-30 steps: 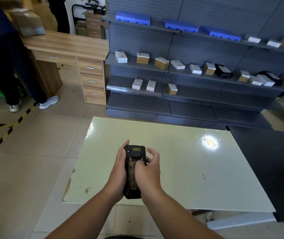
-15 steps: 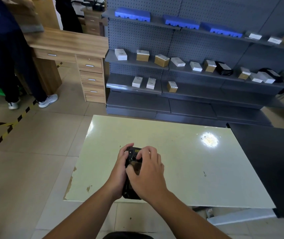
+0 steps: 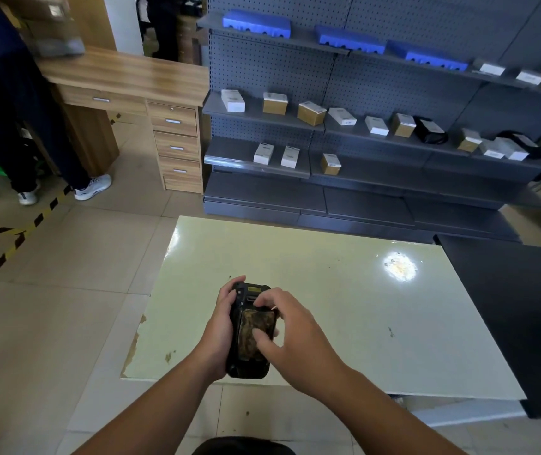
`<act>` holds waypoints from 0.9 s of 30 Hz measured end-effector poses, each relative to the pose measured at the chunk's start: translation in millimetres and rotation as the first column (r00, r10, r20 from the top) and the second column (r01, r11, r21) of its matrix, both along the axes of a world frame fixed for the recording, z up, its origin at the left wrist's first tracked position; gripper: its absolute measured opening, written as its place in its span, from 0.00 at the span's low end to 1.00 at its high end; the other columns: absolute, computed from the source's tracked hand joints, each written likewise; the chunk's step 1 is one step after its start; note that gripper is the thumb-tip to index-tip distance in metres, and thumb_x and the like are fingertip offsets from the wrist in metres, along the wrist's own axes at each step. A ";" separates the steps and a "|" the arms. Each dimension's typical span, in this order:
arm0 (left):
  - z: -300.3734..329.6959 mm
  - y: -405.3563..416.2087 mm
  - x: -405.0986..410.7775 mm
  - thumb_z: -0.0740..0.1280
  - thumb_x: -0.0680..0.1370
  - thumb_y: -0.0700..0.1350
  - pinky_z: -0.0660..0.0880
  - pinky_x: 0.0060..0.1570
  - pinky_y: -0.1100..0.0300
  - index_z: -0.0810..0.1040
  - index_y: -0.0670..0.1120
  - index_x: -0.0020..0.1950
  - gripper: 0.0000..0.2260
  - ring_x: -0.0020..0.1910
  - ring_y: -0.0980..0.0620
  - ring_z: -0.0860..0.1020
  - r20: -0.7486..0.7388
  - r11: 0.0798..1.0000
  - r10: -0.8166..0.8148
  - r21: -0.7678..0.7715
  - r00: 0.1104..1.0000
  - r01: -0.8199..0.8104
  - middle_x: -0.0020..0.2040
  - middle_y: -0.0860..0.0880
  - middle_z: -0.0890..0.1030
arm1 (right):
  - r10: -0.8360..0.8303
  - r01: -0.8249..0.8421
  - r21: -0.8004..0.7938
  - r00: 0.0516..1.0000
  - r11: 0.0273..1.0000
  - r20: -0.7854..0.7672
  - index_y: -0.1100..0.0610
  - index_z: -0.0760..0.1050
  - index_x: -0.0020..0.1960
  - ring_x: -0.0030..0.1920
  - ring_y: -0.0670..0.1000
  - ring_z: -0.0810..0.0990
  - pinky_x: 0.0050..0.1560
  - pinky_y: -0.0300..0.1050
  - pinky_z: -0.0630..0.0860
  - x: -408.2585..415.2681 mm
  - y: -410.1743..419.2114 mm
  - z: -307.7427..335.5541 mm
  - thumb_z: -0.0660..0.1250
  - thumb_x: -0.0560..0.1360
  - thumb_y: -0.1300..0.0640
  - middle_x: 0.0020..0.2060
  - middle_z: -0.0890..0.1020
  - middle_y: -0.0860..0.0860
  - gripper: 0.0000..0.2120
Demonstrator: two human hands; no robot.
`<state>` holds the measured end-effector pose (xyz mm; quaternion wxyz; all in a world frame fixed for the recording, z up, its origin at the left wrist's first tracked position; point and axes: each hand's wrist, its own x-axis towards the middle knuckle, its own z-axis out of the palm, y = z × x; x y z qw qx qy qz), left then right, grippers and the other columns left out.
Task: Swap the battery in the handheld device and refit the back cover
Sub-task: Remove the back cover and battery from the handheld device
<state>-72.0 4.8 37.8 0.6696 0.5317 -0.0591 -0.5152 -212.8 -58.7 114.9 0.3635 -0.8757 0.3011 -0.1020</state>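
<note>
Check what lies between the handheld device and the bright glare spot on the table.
Nothing: in the head view, only bare table runs from the handheld device to the glare spot.

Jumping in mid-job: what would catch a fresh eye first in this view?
The black handheld device held over the near edge of the pale green table, cradled in the left hand, draws the eye first. The right hand has its thumb on the worn, mottled panel on the device's back, fingers at its top edge. Behind, grey shelves carry small boxes.
</note>
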 end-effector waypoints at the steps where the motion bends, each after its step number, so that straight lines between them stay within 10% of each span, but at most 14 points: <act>1: -0.3 0.2 0.4 0.52 0.88 0.51 0.84 0.39 0.49 0.78 0.62 0.67 0.17 0.49 0.36 0.87 -0.003 1.000 0.006 0.003 1.000 -0.006 0.58 0.41 0.87 | 0.021 -0.022 0.034 1.000 0.999 0.014 0.39 0.71 0.60 0.58 0.37 0.74 0.55 0.30 0.72 -1.5 -2.9 2.7 0.70 0.77 0.56 0.56 0.77 0.35 0.18; 5: -5.8 4.9 1.8 0.52 0.88 0.51 0.77 0.61 0.34 0.78 0.61 0.68 0.17 0.64 0.25 0.78 -0.011 1.000 0.018 0.000 1.000 -0.018 0.67 0.37 0.81 | 0.158 -0.160 0.019 0.985 0.987 0.075 0.44 0.77 0.59 0.54 0.37 0.77 0.53 0.29 0.73 -7.6 -7.1 19.0 0.72 0.78 0.60 0.53 0.80 0.36 0.15; 10: -13.7 5.7 11.9 0.52 0.89 0.47 0.84 0.40 0.59 0.75 0.53 0.71 0.16 0.45 0.49 0.87 0.016 0.998 0.064 -0.005 0.998 -0.064 0.61 0.38 0.82 | 0.418 -0.354 -0.299 0.889 0.886 0.188 0.50 0.81 0.60 0.52 0.45 0.79 0.54 0.41 0.75 -6.6 6.1 45.1 0.70 0.80 0.61 0.53 0.83 0.44 0.11; 15: -20.7 8.4 25.3 0.53 0.88 0.50 0.83 0.33 0.54 0.77 0.57 0.68 0.15 0.38 0.42 0.85 -0.092 0.996 0.093 0.009 0.991 -0.093 0.56 0.38 0.84 | 0.543 -0.368 -0.653 0.836 0.662 0.078 0.54 0.81 0.59 0.47 0.50 0.79 0.52 0.43 0.75 -10.1 -18.2 28.6 0.72 0.77 0.67 0.50 0.84 0.50 0.14; 19: -23.1 6.5 32.4 0.55 0.87 0.53 0.83 0.40 0.42 0.76 0.60 0.66 0.13 0.40 0.31 0.84 -0.217 0.996 0.085 0.009 0.973 -0.085 0.53 0.34 0.84 | 0.404 -0.349 -0.562 0.914 0.750 -0.029 0.54 0.83 0.59 0.48 0.49 0.81 0.48 0.46 0.77 -9.3 -74.9 -25.1 0.74 0.76 0.66 0.50 0.85 0.49 0.13; 23: -30.7 -6.3 34.3 0.55 0.87 0.53 0.83 0.41 0.41 0.75 0.60 0.68 0.13 0.43 0.30 0.83 -0.254 0.996 0.085 0.011 0.963 -0.085 0.56 0.33 0.82 | 0.039 -0.051 -0.090 0.991 0.995 -0.129 0.53 0.82 0.57 0.50 0.49 0.82 0.52 0.45 0.77 -0.3 -140.8 -100.5 0.72 0.77 0.66 0.50 0.84 0.47 0.12; 27: -37.2 -18.8 30.8 0.56 0.87 0.53 0.83 0.41 0.41 0.77 0.61 0.66 0.13 0.44 0.28 0.83 -0.276 0.995 0.097 0.036 0.956 -0.090 0.56 0.33 0.82 | -0.212 0.248 0.163 0.954 0.955 -0.213 0.54 0.83 0.51 0.48 0.55 0.83 0.50 0.42 0.78 5.3 -188.7 -168.6 0.72 0.76 0.70 0.45 0.84 0.50 0.12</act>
